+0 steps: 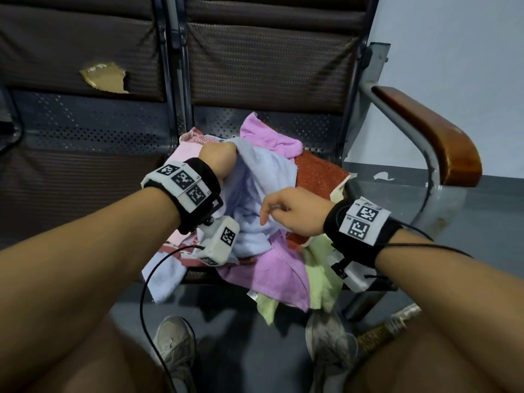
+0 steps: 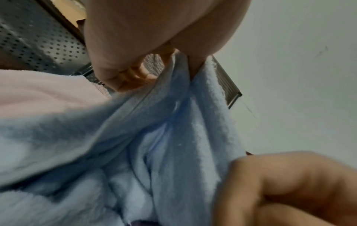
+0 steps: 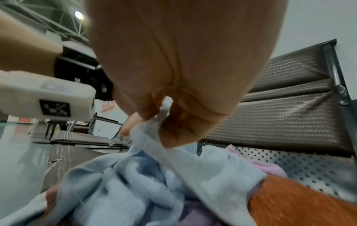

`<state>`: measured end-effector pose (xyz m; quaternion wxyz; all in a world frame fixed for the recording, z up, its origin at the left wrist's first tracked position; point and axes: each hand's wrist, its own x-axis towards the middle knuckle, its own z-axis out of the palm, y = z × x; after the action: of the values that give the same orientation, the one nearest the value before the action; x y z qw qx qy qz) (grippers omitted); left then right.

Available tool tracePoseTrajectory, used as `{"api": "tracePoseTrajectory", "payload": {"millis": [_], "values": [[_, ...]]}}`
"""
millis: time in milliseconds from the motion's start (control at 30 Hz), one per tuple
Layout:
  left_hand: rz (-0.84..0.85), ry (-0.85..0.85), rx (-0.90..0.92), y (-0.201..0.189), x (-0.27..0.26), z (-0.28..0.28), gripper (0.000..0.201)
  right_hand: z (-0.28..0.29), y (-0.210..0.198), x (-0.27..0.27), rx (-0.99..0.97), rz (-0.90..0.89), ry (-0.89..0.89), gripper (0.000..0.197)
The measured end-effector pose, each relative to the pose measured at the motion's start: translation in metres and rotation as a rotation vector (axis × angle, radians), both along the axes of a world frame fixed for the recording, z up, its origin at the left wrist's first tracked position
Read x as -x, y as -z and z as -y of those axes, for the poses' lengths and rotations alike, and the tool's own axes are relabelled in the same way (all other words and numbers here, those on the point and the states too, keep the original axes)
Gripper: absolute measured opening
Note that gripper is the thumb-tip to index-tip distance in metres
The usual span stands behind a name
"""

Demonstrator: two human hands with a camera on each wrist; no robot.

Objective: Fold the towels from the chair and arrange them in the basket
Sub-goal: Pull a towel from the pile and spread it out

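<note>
At the front edge of the chair seat the towels spill over toward the floor: a pale green towel and a purple towel hang off the front, likely just as they were dumped; the whole heap is unfolded, so folding has barely begun, and no basket shows in any view. A little further in, the right hand sits over the middle of the seat; its grip is nearly closed, thumb and fingers pinching an edge of the light blue towel, which the right wrist view shows bunched between the fingertips. Further back, the left hand is lifted above the heap, its grip likewise tight on another part of the same towel's edge, the cloth draping down from it; the left wrist view confirms the pinch. Holding two points along one edge looks like the way to draw the towel clear of the pile and spread it flat for folding. Toward the right edge lies a rust-red towel; at the back edge, against the perforated metal, a pink towel is crumpled.
</note>
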<state>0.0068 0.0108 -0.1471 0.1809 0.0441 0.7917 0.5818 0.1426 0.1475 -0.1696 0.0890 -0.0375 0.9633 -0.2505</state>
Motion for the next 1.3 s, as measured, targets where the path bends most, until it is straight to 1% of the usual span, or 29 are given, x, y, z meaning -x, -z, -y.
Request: {"api": "tracePoseTrajectory", "payload": {"millis": [67, 133, 167, 267, 333, 400, 467, 533, 567, 600, 633, 667, 733, 767, 800, 867, 900, 967, 1000, 1067, 1133, 1167, 1233, 1300], "values": [[0.004, -0.005, -0.083, -0.001, -0.006, -0.003, 0.036, 0.0, 0.004, 0.002, 0.003, 0.087, 0.045, 0.03], [0.018, -0.022, -0.151, 0.0, -0.008, -0.008, 0.039, 0.002, 0.004, 0.006, 0.011, 0.087, 0.081, 0.03], [0.021, -0.034, -0.187, 0.0, -0.009, -0.01, 0.039, 0.002, 0.003, 0.009, -0.002, 0.049, 0.103, 0.029], [0.038, -0.11, -0.34, -0.009, -0.008, -0.01, 0.038, -0.003, 0.001, 0.02, -0.11, -0.154, 0.202, 0.025], [0.06, -0.153, -0.466, -0.014, -0.005, -0.007, 0.038, -0.008, 0.002, 0.026, -0.132, -0.227, 0.263, 0.033], [0.063, -0.184, -0.575, -0.013, -0.002, -0.003, 0.041, -0.013, 0.005, 0.03, -0.127, -0.221, 0.294, 0.043], [0.025, -0.2, -0.565, -0.011, 0.0, 0.002, 0.047, -0.017, 0.01, 0.033, -0.137, -0.125, 0.282, 0.046], [-0.038, -0.188, -0.523, -0.007, 0.004, 0.007, 0.039, -0.017, 0.014, 0.035, -0.173, 0.005, 0.264, 0.046], [-0.076, -0.183, -0.486, -0.005, 0.007, 0.011, 0.032, -0.017, 0.015, 0.036, -0.192, 0.034, 0.267, 0.047], [-0.102, -0.188, -0.453, -0.003, 0.01, 0.014, 0.026, -0.018, 0.015, 0.037, -0.207, 0.018, 0.285, 0.047], [-0.107, -0.2, -0.431, -0.001, 0.013, 0.017, 0.017, -0.018, 0.012, 0.039, -0.21, -0.057, 0.322, 0.048], [-0.101, -0.21, -0.427, 0.001, 0.015, 0.02, 0.009, -0.019, 0.008, 0.041, -0.178, -0.177, 0.373, 0.047], [-0.092, -0.238, -0.417, 0.005, 0.02, 0.023, 0.008, -0.016, -0.003, 0.043, 0.011, -0.406, 0.432, 0.042], [-0.088, -0.25, -0.404, 0.005, 0.021, 0.024, 0.005, -0.013, -0.006, 0.044, 0.094, -0.44, 0.42, 0.038], [-0.085, -0.261, -0.391, 0.005, 0.023, 0.024, 0.004, -0.008, -0.009, 0.043, 0.128, -0.408, 0.387, 0.034], [-0.052, -0.239, -0.388, 0.003, 0.023, 0.022, 0.006, 0.004, -0.003, 0.04, 0.068, -0.213, 0.289, 0.026], [-0.028, -0.214, -0.398, 0.0, 0.02, 0.019, 0.005, 0.01, 0.003, 0.038, -0.001, -0.105, 0.237, 0.03], [-0.012, -0.169, -0.426, -0.004, 0.016, 0.013, 0.003, 0.018, 0.016, 0.036, -0.14, 0.033, 0.148, 0.049], [-0.016, -0.149, -0.447, -0.006, 0.014, 0.01, 0.004, 0.021, 0.021, 0.036, -0.192, 0.059, 0.123, 0.056], [-0.035, -0.11, -0.503, -0.008, 0.009, 0.008, 0.008, 0.025, 0.028, 0.039, -0.264, 0.05, 0.121, 0.059], [-0.027, -0.1, -0.539, -0.012, 0.005, 0.011, 0.009, 0.024, 0.034, 0.042, -0.3, 0.032, 0.18, 0.058], [-0.018, -0.103, -0.544, -0.014, 0.005, 0.014, 0.013, 0.024, 0.035, 0.043, -0.306, 0.033, 0.221, 0.057], [-0.012, -0.103, -0.556, -0.016, 0.007, 0.018, 0.02, 0.024, 0.036, 0.042, -0.287, 0.02, 0.257, 0.051], [-0.01, -0.115, -0.563, -0.016, 0.01, 0.023, 0.023, 0.022, 0.035, 0.04, -0.234, -0.011, 0.223, 0.038]]}}
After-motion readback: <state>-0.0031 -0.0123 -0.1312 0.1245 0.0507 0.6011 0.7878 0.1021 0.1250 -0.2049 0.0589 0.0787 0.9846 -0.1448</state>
